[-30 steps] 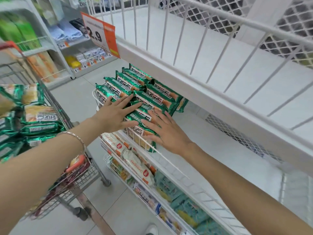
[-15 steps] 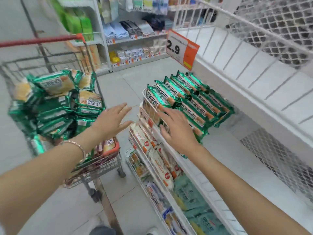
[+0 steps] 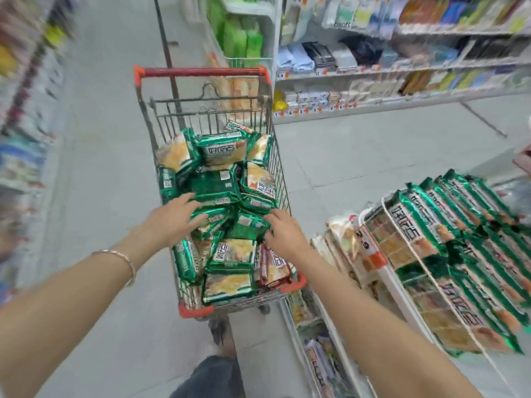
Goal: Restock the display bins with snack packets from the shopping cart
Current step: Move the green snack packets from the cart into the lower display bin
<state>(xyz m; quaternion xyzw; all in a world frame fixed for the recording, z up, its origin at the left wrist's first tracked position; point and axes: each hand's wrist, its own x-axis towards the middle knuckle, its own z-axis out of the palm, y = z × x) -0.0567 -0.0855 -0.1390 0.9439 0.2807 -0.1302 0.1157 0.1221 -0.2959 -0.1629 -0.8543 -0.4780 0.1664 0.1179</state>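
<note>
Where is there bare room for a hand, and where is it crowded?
Free: the shopping cart's far end, between red handle and snack packets; the floor between cart and display bin. Crowded: its near end under left hand and right hand; the bin's front rows.

Back shelves (image 3: 402,68) hold folded cloths (image 3: 316,56) and small boxes (image 3: 311,96). Green packs (image 3: 242,38) on end rack. Grey tiled floor (image 3: 359,145).

We identify a retail shop aisle: a wire shopping cart (image 3: 201,72) holding snack packets (image 3: 222,147), stocked shelves (image 3: 431,66) carrying price labels (image 3: 316,109), and a display bin (image 3: 396,285) with a 2.9 price tag (image 3: 370,248) on its front rail.
</note>
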